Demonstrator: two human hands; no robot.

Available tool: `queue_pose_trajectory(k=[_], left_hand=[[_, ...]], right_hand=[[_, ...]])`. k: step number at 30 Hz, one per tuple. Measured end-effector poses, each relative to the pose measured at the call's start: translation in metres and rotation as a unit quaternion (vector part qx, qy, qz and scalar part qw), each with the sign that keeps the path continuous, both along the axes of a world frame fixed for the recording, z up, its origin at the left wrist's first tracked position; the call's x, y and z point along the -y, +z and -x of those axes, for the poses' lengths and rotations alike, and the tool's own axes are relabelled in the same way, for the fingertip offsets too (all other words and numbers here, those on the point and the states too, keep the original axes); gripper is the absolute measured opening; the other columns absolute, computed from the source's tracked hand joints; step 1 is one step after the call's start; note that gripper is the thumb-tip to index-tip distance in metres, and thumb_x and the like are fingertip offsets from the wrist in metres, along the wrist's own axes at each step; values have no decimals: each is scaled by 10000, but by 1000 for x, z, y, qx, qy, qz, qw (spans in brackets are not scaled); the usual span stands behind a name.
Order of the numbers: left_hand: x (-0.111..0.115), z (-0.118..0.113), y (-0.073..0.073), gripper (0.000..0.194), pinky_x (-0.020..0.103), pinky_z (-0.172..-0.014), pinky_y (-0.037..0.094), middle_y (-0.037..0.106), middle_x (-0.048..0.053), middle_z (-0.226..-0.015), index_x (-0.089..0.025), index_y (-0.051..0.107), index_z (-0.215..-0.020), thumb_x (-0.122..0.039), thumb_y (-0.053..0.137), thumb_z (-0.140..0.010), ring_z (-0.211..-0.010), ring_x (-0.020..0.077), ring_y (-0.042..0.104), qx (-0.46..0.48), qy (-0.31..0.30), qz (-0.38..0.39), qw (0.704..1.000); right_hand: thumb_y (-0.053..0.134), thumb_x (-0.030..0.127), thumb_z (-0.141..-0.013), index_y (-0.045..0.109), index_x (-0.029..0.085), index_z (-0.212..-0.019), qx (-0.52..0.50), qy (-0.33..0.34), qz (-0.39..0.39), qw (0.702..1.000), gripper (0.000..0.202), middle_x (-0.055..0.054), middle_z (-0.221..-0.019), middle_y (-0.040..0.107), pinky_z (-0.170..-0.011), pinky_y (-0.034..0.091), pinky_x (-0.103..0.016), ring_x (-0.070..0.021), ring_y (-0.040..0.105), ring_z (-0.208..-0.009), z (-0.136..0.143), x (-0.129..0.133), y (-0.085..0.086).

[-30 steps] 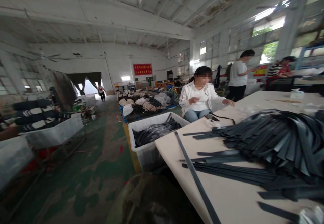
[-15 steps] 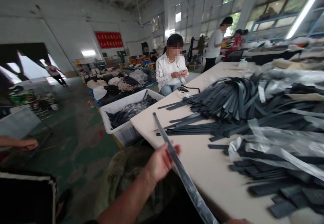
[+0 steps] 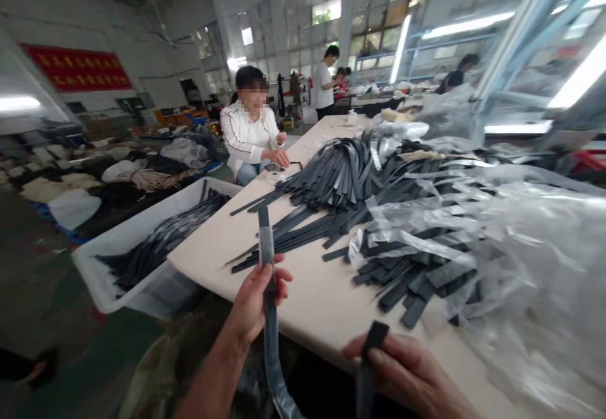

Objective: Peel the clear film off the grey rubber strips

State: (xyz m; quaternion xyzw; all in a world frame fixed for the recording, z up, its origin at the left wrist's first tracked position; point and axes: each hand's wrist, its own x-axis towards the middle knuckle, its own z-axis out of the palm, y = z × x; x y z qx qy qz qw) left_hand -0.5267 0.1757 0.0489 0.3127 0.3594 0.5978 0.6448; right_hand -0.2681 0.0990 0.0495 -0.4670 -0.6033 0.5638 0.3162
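Observation:
My left hand (image 3: 249, 302) is closed around a long dark grey fabric strip (image 3: 266, 242), whose upper end points up past my fingers over the table edge. A shiny, clear-looking film covers part of it. Below my hand the strip bends down and leaves the picture at the bottom. At lower right, my right hand (image 3: 409, 362) pinches a dark strip end (image 3: 375, 337) between thumb and fingers. Whether both ends belong to one strip is hidden below the frame. Similar strips lie in a fanned bundle (image 3: 345, 173) and a nearer pile (image 3: 411, 280).
The pale table (image 3: 317, 308) has its corner to my left. Crumpled clear plastic (image 3: 544, 261) covers its right side. A white bin (image 3: 89, 280) full of strips stands by the corner. A person in white (image 3: 243, 132) sits across, hands at the table edge.
My view has swung right. My right hand has come up into sight with a strip end, and the strip, straight before, now bends below my left hand. The seated person's hands have moved apart.

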Motion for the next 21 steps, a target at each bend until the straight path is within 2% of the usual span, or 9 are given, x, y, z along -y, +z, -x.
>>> queue_pose_trajectory(k=[2, 6, 8, 10, 12, 14, 16, 19, 21], left_hand=[[9, -17, -7, 407, 177, -469, 368, 686, 56, -769, -134, 638, -1113, -403, 730, -821, -553, 101, 572, -35, -64, 11, 997], [22, -37, -21, 360, 199, -480, 351, 648, 26, -709, -141, 648, -1059, -447, 658, -871, -527, 97, 542, -75, -183, 37, 980], [27, -41, -25, 339, 211, -496, 361, 633, 17, -673, -135, 660, -1019, -447, 632, -890, -521, 95, 520, -107, -234, 40, 965], [30, -45, -24, 371, 227, -546, 401, 674, 50, -746, -127, 670, -1026, -471, 595, -909, -572, 109, 543, -139, -266, 37, 953], [31, -50, -20, 491, 275, -649, 471, 709, 115, -961, -138, 653, -1124, -564, 554, -901, -731, 173, 620, -140, -271, 20, 952], [31, -57, -16, 573, 331, -740, 502, 690, 141, -1103, -165, 619, -1200, -625, 565, -863, -887, 244, 646, -128, -254, 6, 959], [31, -66, -13, 514, 324, -728, 497, 705, 115, -1024, -175, 630, -1160, -585, 612, -851, -859, 238, 647, -141, -232, 4, 962], [36, -78, -14, 334, 290, -696, 466, 693, 67, -846, -162, 676, -970, -476, 578, -910, -754, 188, 617, -208, -244, -24, 947], [43, -80, -16, 330, 291, -729, 455, 688, 66, -856, -164, 685, -908, -450, 523, -943, -796, 194, 614, -245, -290, -59, 923]], right_hand=[[534, 587, -909, 739, 188, -1101, -61, -4, -8, 998, 488, -95, -956, 714, -741, 563, -334, -216, 666, -833, 12, -21, 10], [634, 497, -887, 769, 217, -969, -204, -36, -88, 974, 322, -80, -1359, 595, -1065, 402, -436, -265, 553, -1222, 26, -63, 18], [641, 460, -893, 769, 222, -958, -243, -47, -102, 963, 277, -59, -1363, 599, -1116, 339, -432, -255, 503, -1289, 29, -76, 17], [636, 438, -899, 766, 210, -974, -267, -53, -92, 958, 273, -64, -1217, 681, -1023, 437, -381, -228, 573, -1187, 31, -81, 16], [638, 446, -889, 755, 196, -1010, -288, -57, -60, 954, 301, -48, -936, 725, -714, 537, -265, -170, 658, -869, 35, -80, 14], [641, 470, -875, 735, 181, -1061, -294, -64, -18, 953, 356, 6, -680, 644, -410, 394, -173, -96, 547, -526, 39, -73, 12], [615, 489, -884, 710, 168, -1119, -283, -69, 17, 957, 410, 48, -565, 563, -304, 256, -161, -56, 392, -357, 40, -64, 11], [582, 460, -914, 731, 169, -1088, -254, -125, -12, 959, 370, 15, -649, 661, -387, 415, -201, -76, 491, -398, 34, -54, 11], [599, 406, -916, 765, 188, -995, -247, -183, -83, 948, 286, -31, -867, 747, -710, 552, -272, -143, 672, -716, 24, -53, 14]])
